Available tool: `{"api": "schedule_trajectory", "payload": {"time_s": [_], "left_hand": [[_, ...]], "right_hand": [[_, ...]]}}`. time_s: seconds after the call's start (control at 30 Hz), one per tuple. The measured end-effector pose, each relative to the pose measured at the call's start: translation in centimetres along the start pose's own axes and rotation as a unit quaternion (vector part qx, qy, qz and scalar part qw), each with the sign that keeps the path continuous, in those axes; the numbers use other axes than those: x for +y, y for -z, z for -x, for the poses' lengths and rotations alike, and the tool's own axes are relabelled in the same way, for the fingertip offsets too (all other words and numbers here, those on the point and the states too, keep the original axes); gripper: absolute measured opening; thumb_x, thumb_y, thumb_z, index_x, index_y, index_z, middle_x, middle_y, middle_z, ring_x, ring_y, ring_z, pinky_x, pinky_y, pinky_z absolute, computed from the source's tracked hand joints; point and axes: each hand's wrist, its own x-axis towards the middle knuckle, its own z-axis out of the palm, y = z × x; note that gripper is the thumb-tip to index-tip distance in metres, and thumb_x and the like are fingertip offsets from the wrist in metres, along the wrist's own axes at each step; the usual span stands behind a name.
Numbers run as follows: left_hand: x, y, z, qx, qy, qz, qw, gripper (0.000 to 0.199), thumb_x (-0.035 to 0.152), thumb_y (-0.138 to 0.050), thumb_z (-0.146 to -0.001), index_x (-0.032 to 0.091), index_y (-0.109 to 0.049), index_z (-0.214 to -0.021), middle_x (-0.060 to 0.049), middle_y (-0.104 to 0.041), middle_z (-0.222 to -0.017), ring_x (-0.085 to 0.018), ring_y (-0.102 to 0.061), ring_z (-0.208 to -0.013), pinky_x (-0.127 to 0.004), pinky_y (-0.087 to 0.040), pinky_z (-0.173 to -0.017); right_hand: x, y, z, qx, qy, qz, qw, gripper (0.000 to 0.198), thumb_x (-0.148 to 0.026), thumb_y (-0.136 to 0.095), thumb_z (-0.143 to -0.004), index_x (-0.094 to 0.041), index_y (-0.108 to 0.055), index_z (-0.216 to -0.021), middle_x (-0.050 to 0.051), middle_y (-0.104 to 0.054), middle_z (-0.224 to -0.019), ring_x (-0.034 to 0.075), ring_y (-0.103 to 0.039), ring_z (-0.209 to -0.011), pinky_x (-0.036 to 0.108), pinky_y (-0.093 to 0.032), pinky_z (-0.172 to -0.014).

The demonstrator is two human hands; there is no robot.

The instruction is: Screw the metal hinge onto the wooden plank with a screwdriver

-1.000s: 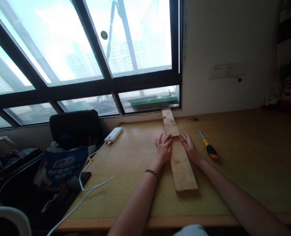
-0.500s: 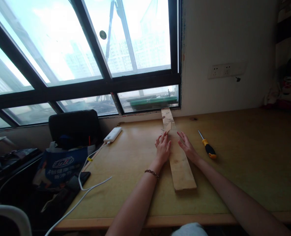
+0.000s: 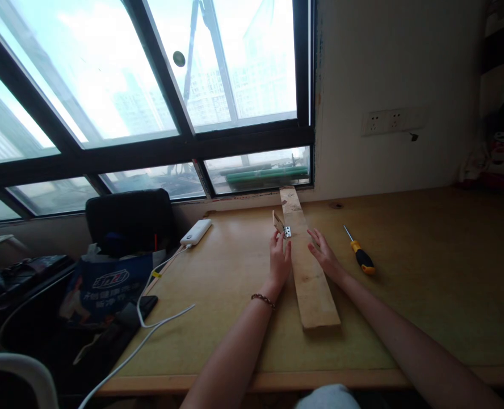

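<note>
One wooden plank (image 3: pixel 309 267), lengthwise on the bench (image 3: pixel 426 284), far end at the window wall. Left hand (image 3: pixel 280 262) at the plank's left edge, grip pinching a small metal hinge (image 3: pixel 282 226). Right hand (image 3: pixel 325 255) at its right edge, fingers spread. One yellow-handled screwdriver (image 3: pixel 360 255) right of the plank; one white power bank (image 3: pixel 196 232) left.

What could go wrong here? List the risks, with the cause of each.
1. The left hand lifts a small hinge with a wooden flap at the plank's left edge, by the fingers alone; it might slip or pinch.
2. The right hand lies open on the plank, which looks unclamped on the desk, so it could slide.
3. The screwdriver lies loose near the right forearm; a sweep might knock it away.
</note>
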Motion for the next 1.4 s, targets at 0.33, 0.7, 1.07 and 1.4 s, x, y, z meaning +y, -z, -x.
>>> {"api": "schedule_trajectory", "payload": {"time_s": [0.33, 0.7, 1.07, 1.4], "left_hand": [[-0.7, -0.1, -0.4, 0.072, 0.099, 0.100, 0.987, 0.034, 0.033, -0.040, -0.087, 0.015, -0.057, -0.111, -0.012, -0.050, -0.118, -0.017, -0.054, -0.102, -0.029, -0.047, -0.084], [-3.0, -0.7, -0.8, 0.056, 0.192, 0.150, 0.968, 0.035, 0.038, -0.046, -0.083, 0.018, -0.063, -0.106, -0.008, -0.058, -0.103, -0.016, -0.057, -0.092, -0.030, -0.044, -0.085], [-2.1, -0.5, -0.6, 0.039, 0.186, 0.100, 0.977, 0.033, 0.035, -0.046, -0.083, 0.017, -0.065, -0.102, -0.009, -0.054, -0.099, -0.018, -0.054, -0.094, -0.031, -0.038, -0.092], [-2.1, -0.5, -0.7, 0.051, 0.182, 0.119, 0.975, 0.029, 0.031, -0.048, -0.082, 0.018, -0.067, -0.099, -0.009, -0.058, -0.095, -0.019, -0.055, -0.091, -0.032, -0.037, -0.093]], "right_hand": [[0.4, 0.1, 0.0, -0.005, -0.015, 0.005, 1.000, 0.066, -0.050, -0.047, -0.083, -0.022, -0.021, -0.137, 0.012, -0.034, -0.142, 0.021, -0.027, -0.133, 0.047, -0.021, -0.109], [0.5, 0.0, 0.0, -0.004, -0.025, -0.018, 1.000, 0.067, -0.051, -0.049, -0.082, -0.022, -0.023, -0.137, 0.012, -0.035, -0.141, 0.022, -0.028, -0.132, 0.045, -0.019, -0.109], [0.2, 0.1, 0.1, -0.003, -0.038, -0.033, 0.999, 0.069, -0.050, -0.051, -0.081, -0.020, -0.023, -0.137, 0.012, -0.035, -0.141, 0.021, -0.028, -0.132, 0.042, -0.020, -0.109], [0.1, 0.1, 0.1, -0.007, -0.042, -0.026, 0.999, 0.067, -0.048, -0.050, -0.082, -0.020, -0.023, -0.136, 0.012, -0.035, -0.141, 0.020, -0.029, -0.132, 0.042, -0.019, -0.110]]}}
